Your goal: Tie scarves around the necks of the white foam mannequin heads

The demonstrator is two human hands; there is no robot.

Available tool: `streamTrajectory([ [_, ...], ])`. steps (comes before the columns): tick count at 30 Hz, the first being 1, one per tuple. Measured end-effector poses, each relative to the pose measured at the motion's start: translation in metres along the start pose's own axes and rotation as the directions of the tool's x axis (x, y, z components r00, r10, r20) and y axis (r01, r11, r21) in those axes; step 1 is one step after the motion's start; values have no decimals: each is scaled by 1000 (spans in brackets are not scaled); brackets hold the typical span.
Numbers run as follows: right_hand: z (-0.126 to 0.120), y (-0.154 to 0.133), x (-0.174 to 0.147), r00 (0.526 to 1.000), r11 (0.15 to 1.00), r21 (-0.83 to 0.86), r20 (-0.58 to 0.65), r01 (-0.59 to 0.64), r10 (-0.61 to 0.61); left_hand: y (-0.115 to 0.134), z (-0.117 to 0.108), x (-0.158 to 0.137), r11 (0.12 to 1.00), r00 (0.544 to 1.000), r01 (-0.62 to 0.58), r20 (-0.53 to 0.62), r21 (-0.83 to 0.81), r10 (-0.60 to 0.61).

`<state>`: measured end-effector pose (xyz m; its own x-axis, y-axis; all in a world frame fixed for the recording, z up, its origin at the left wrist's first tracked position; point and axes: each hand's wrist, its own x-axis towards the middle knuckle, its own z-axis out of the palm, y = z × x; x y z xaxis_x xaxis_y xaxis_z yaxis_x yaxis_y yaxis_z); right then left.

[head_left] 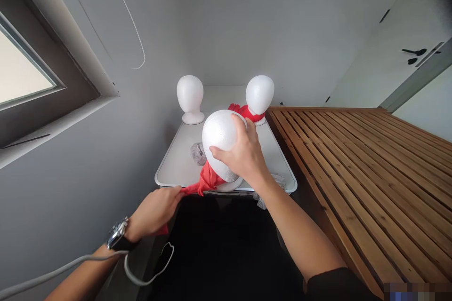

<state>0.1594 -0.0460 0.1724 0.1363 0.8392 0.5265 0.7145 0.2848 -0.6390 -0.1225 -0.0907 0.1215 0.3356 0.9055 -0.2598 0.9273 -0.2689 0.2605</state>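
A white foam mannequin head [221,138] stands at the near edge of a small white table, a red scarf [209,178] wrapped and knotted about its neck. My right hand [243,148] grips the top and side of this head, thumb and fingers spread over it. To the left, my left hand [155,209] is closed round an end of the red scarf, which stretches taut from the neck; a bit of red cloth hangs below that hand. Part of the scarf is hidden behind the head.
Another bare foam head [190,96] stands at the table's [173,164] back left. The back-right foam head [260,94] has a red scarf [252,114] round its neck. Grey crumpled cloth [198,154] lies left of the near head. A slatted wooden bed frame [353,164] borders the right side.
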Motion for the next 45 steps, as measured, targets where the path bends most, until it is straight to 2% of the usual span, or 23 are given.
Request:
streamTrajectory([
  [2,0,-1,0,1000,1000,-9,3,-13,13,-1,-3,5,995,999,40,1,86,-40],
  [3,-1,-2,0,1000,1000,-13,7,-19,19,4,-1,3,994,1000,21,8,106,-22],
  [6,-1,-5,0,1000,1000,-23,15,-21,21,35,18,-15,986,988,-151,38,71,149],
  [9,-2,-7,0,999,999,-23,10,-36,36,79,47,-25,948,947,-317,71,37,314],
  [12,-2,-8,0,999,999,-17,13,-51,51,123,72,-7,902,898,-431,88,-19,431],
  [16,-2,-8,0,1000,1000,-13,-2,-21,21,160,84,30,893,905,-418,3,-165,425],
  [19,-4,-9,-4,1000,1000,-6,-3,6,-6,163,83,37,870,921,-384,-68,-310,383],
  [22,-14,-8,-6,996,998,-4,-56,64,-64,147,82,26,793,937,-318,-46,-519,345],
  [25,-41,5,5,976,991,-51,-178,121,-128,119,76,17,750,941,-261,12,-607,337],
  [27,-66,25,22,953,986,-127,-267,112,-142,100,65,24,733,940,-226,54,-642,338],
  [29,-92,50,44,927,977,-197,-346,79,-145,81,49,43,701,912,-162,165,-695,374],
  [31,-111,77,66,911,972,-234,-392,34,-127,67,29,76,688,868,-103,273,-718,415],
  [32,-116,91,76,909,970,-244,-402,10,-110,63,17,97,706,871,-110,274,-699,407],
  [33,-118,103,84,911,968,-249,-403,-15,-90,60,4,118,742,897,-119,250,-659,365],
  [35,-114,125,99,924,965,-255,-379,-58,-44,61,-21,164,837,947,-154,164,-525,277],
  [36,-109,134,105,934,963,-257,-357,-77,-20,63,-34,187,881,956,-198,114,-431,270],
  [40,-84,157,122,957,959,-247,-284,-138,65,77,-75,269,925,969,-239,-11,-294,247],
  [45,-62,167,140,955,962,-205,-269,-181,122,89,-91,343,950,965,-261,-54,-169,256],
])
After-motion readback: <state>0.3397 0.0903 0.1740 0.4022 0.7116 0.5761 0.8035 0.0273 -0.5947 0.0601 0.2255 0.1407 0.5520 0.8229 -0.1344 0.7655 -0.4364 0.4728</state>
